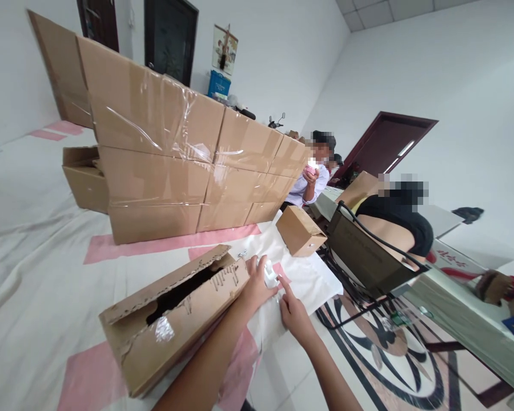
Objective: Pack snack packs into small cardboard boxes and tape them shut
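Observation:
A small white piece (269, 275), too small to name, sits in the grip of my left hand (257, 285), whose fingers curl round it over the table's right edge. Just to its right, my right hand (294, 311) points its index finger at the white piece, touching it or nearly so. The other fingers of that hand are folded in, and I cannot make out anything in them. Left of my left forearm lies a long cardboard box (175, 337), torn along its top, with a dark inside.
Behind the torn box, stacked cardboard boxes (163, 171) bound in clear film form a wall. A smaller box (300, 229) rests by the table edge. A person sits on a folding chair (364, 251) at right; another person (314, 177) holds something pink and white.

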`<state>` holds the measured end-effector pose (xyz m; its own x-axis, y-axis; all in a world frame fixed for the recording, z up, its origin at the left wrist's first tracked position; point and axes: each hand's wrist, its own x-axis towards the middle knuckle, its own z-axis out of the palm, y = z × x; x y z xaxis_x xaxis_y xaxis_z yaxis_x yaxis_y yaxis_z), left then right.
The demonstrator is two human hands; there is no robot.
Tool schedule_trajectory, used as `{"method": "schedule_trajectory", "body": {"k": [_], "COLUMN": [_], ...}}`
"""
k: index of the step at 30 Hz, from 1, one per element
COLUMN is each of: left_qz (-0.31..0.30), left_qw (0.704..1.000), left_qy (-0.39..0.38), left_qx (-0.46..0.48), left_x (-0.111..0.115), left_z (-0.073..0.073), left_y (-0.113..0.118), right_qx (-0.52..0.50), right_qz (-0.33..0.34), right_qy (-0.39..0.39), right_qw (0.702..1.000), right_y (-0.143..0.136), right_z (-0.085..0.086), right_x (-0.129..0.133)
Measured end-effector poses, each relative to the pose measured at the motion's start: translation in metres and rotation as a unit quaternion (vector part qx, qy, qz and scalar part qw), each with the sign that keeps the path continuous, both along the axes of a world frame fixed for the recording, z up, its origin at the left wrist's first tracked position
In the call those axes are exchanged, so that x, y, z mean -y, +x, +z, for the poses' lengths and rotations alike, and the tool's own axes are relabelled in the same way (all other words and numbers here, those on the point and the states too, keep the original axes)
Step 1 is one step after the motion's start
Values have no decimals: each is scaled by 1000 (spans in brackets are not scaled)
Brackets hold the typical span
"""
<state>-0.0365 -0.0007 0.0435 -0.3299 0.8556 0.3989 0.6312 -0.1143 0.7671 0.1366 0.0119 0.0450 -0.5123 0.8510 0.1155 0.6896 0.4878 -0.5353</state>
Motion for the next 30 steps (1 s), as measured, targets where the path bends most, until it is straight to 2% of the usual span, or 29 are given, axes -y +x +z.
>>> {"method": "schedule_trajectory", "body": {"k": [10, 13, 14, 16, 20, 23, 26, 28, 30], "left_qz": [3, 10, 10, 3, -42, -38, -11, -12, 22], "left_qw": [1000, 999, 998, 995, 990, 988, 984, 982, 983], "left_qy": [-19, -3, 14, 50, 92, 72, -19, -94, -145], "left_qx": [-20, -46, -59, -82, -103, -134, -179, -165, -109], "left_x": [1, 8, 12, 21, 50, 84, 127, 156, 180], "left_z": [-4, 4, 12, 36, 108, 155, 176, 178, 177], "left_y": [2, 7, 9, 10, -5, -36, -84, -119, -153], "right_qx": [-13, -13, -14, -27, -89, -181, -284, -338, -369], "right_qz": [5, 20, 25, 31, 12, 20, 38, 53, 76], "right_qy": [-22, -41, -44, -43, -39, -70, -108, -132, -163], "right_qw": [1000, 999, 999, 998, 995, 981, 952, 930, 912], "right_y": [0, 5, 7, 10, 7, -13, -50, -79, -110], "right_z": [5, 11, 14, 19, 42, 70, 98, 111, 116], "right_x": [-4, -9, -11, -14, -11, 2, 27, 49, 71]}}
